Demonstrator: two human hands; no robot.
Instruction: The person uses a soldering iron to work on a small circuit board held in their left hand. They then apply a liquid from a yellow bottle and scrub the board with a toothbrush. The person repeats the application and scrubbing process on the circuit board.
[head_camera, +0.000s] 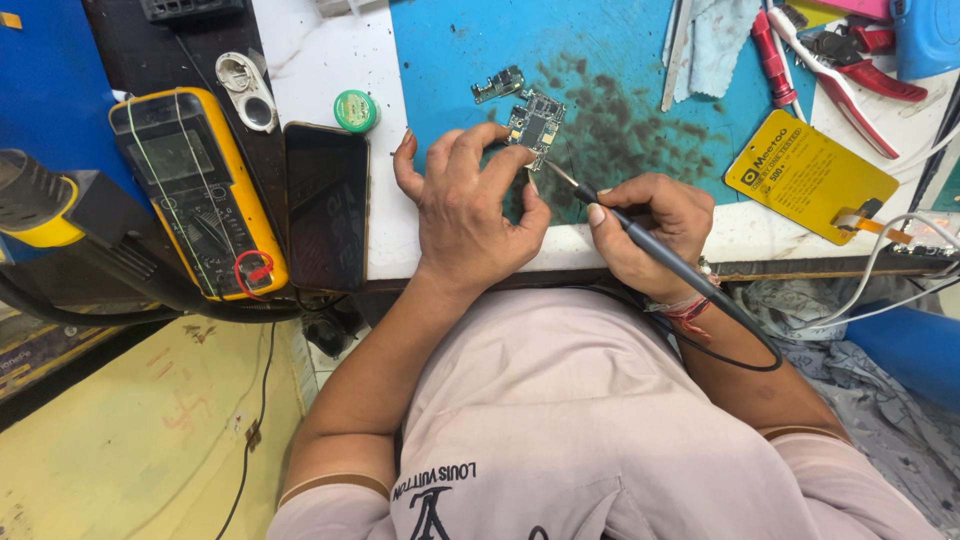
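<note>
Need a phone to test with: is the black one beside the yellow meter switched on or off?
Apparently off, or asleep: the phone lies flat, its screen dark and showing only reflections.

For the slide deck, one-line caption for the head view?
Left hand steadies a small circuit board on the blue mat; right hand holds a soldering iron.

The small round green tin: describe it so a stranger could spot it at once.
Start at the blue work mat and move off its left edge onto the white bench top. The round green tin sits there, just above the top right corner of the dark phone. It is the only green, circular thing on the bench.
</note>
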